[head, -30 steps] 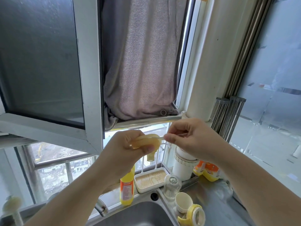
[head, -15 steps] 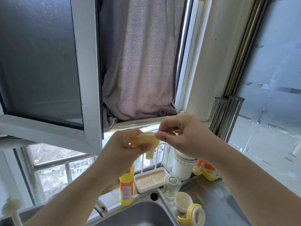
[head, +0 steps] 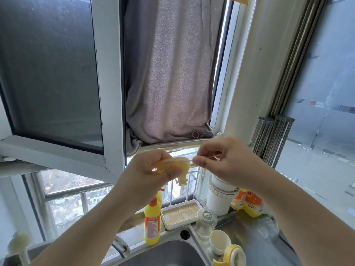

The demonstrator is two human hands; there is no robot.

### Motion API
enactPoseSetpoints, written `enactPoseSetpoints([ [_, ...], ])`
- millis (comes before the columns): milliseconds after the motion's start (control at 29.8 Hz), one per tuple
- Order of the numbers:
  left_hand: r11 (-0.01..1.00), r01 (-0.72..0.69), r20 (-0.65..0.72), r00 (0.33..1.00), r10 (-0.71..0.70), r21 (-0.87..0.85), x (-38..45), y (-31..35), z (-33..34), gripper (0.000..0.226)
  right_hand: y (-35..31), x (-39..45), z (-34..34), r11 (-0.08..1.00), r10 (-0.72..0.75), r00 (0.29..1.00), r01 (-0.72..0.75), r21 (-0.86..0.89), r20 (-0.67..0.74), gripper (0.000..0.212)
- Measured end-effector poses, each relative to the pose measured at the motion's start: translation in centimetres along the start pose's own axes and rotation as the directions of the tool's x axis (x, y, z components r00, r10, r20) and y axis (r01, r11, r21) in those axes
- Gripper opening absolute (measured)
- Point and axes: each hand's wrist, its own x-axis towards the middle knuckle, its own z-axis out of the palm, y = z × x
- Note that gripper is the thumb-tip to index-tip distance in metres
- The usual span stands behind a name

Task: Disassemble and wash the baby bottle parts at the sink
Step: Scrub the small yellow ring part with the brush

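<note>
— Steel sink (head: 165, 254) under the window, towel (head: 172, 73) above. Where's the nipple?
— Yellowish nipple (head: 176, 167) held up over it, left hand (head: 151, 175) curled round it.
— And the right hand (head: 228, 162)?
— Its grip pinches a thin clear straw (head: 203, 158) reaching into the nipple

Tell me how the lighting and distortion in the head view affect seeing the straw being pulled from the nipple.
Head view: bright window backlight washes out the thin clear straw pinched by the right hand; the yellowish nipple in the left hand glows translucent but stays readable; wide-angle distortion bends the window frame; the bottom-left corner is blurred.
</note>
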Motion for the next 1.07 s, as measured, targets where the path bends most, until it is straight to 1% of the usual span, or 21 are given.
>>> enactPoseSetpoints([
  [67, 1.0, -0.006, 0.012, 1.0, 0.006, 0.015, 0.0, -0.3, 0.0, 0.011, -0.1, -0.1, 0.3, 1.0, 0.001, 1.0, -0.001, 0.024, 0.013, 0.013],
  [168, 1.0, -0.029, 0.022, 0.999, 0.029, -0.002, -0.2, -0.4, 0.3, 0.023, -0.6, -0.1, 0.8, 0.999, -0.031, 0.999, 0.03, 0.014, 0.022, 0.014],
  [201, 0.999, -0.031, 0.01, 0.999, 0.031, -0.016, -0.2, -0.5, 0.3, 0.024, -0.4, -0.1, 0.6, 1.0, -0.014, 1.0, 0.013, 0.018, 0.025, 0.014],
  [302, 0.997, -0.023, -0.028, 0.999, 0.021, -0.068, -0.4, -0.2, 0.2, 0.011, 0.8, -0.4, -0.2, 0.997, 0.056, 0.997, -0.058, 0.042, 0.046, 0.015],
  [336, 0.998, -0.032, -0.037, 0.999, 0.029, -0.059, -0.4, -0.1, 0.5, 0.013, 0.9, -0.4, -0.1, 0.997, 0.058, 0.997, -0.061, 0.053, 0.05, 0.015],
  [403, 0.998, -0.053, -0.058, 0.997, 0.051, -0.027, -0.2, -0.1, 1.0, 0.025, 0.5, -0.4, 0.4, 0.998, 0.037, 0.999, -0.039, 0.054, 0.04, 0.015],
  [470, 1.0, -0.02, -0.064, 0.998, 0.02, 0.005, 0.1, 0.0, 1.1, 0.032, 0.0, -0.2, 0.7, 0.998, 0.024, 0.999, -0.026, 0.049, 0.026, 0.015],
  [604, 0.999, 0.008, -0.058, 0.998, -0.006, 0.041, 0.4, 0.2, 1.5, 0.027, -0.1, -0.3, 0.6, 0.998, 0.012, 0.999, -0.015, 0.056, 0.046, 0.015],
  [705, 0.997, 0.055, -0.058, 0.997, -0.058, -0.051, 0.1, 0.1, 1.8, 0.021, -0.5, -0.6, 1.1, 0.999, -0.009, 0.998, 0.007, 0.048, 0.058, 0.015],
  [840, 0.975, 0.125, -0.022, 0.991, -0.132, -0.183, -0.1, 0.2, 1.0, 0.021, 0.8, -0.9, 0.3, 0.997, 0.053, 0.998, -0.056, 0.054, 0.045, 0.012],
  [940, 0.976, 0.132, 0.033, 0.991, -0.128, -0.171, -0.1, 0.3, 1.2, 0.03, 0.2, -0.9, 0.5, 0.997, 0.009, 0.998, -0.013, 0.071, 0.058, 0.013],
  [1007, 0.981, 0.121, 0.048, 0.992, -0.115, -0.15, 0.1, 0.2, 1.4, 0.032, -0.2, -0.7, 0.5, 0.999, -0.022, 0.997, 0.019, 0.042, 0.077, 0.016],
  [1075, 0.984, 0.12, 0.037, 0.993, -0.116, -0.13, 0.2, 0.0, 1.3, 0.031, 0.3, -0.6, 0.0, 0.999, 0.008, 0.998, -0.01, 0.032, 0.065, 0.013],
])
